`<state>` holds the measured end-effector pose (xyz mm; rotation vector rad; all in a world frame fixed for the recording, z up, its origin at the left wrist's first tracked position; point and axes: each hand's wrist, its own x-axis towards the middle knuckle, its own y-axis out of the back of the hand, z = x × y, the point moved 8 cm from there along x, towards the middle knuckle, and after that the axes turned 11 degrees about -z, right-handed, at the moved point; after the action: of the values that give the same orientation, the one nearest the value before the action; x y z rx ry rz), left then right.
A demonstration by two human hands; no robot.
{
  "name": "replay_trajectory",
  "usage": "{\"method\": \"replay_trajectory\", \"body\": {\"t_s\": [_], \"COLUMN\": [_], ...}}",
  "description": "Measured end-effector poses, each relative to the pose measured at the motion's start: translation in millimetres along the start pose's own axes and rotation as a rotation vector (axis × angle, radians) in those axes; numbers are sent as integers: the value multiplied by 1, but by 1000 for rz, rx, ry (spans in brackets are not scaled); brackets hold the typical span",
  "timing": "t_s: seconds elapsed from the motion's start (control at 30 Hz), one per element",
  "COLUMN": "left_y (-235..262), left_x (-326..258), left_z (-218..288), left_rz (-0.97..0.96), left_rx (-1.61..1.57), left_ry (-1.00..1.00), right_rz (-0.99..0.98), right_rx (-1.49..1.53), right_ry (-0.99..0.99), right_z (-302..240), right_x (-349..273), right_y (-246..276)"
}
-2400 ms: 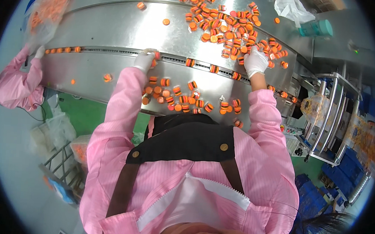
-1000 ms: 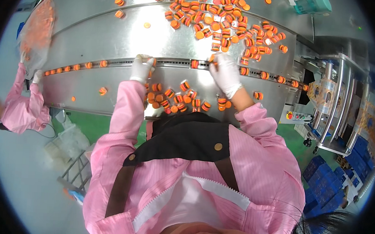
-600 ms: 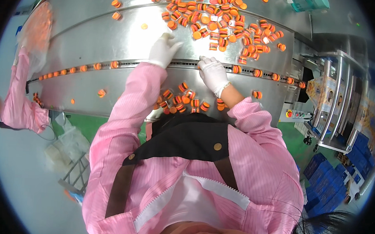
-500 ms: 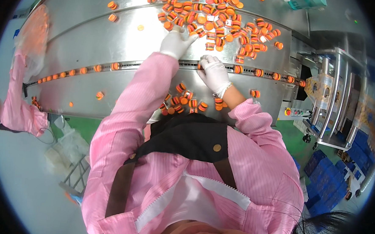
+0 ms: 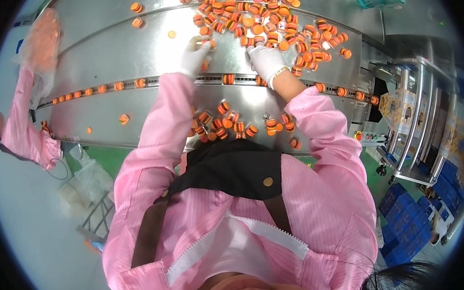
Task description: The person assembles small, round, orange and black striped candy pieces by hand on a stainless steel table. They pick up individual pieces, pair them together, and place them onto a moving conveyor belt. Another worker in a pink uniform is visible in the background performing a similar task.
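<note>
My gloved left hand (image 5: 194,57) is over the steel table, its fingers closed on an orange layered piece shaped like a small burger (image 5: 212,43). Another orange piece (image 5: 204,65) shows just below those fingers. At the near edge of a loose heap of the same burger-shaped pieces (image 5: 248,21), my gloved right hand (image 5: 268,62) has its fingers curled down. Their tips are partly hidden, and a piece (image 5: 259,39) lies right beside them. A narrow conveyor channel (image 5: 159,81) crosses beneath both wrists, carrying spaced pieces such as this one (image 5: 228,79).
More pieces (image 5: 227,122) lie along the table's near edge, close to my apron. A co-worker's pink sleeve (image 5: 22,94) and a clear bag of orange pieces (image 5: 42,40) are at the left. A metal-framed machine (image 5: 414,120) stands at the right; blue crates (image 5: 403,222) are below it.
My left hand has moved left and nearer from the heap, with a piece in its fingers. My right hand has gone from the channel up to the heap. Pieces in the channel have shifted slightly.
</note>
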<state>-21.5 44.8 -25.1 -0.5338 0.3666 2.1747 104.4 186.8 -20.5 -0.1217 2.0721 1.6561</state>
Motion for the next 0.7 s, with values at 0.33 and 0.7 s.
{"method": "replay_trajectory", "body": {"t_s": [0.33, 0.7], "left_y": [-45, -75], "left_x": [-48, -3], "left_z": [-73, 33], "left_rz": [-133, 76], "left_rx": [16, 563], "left_ry": [144, -182], "right_rz": [3, 239], "right_rx": [142, 1149], "right_ry": [136, 128], "right_z": [-1, 5], "right_x": [-17, -108], "right_y": [11, -38]}}
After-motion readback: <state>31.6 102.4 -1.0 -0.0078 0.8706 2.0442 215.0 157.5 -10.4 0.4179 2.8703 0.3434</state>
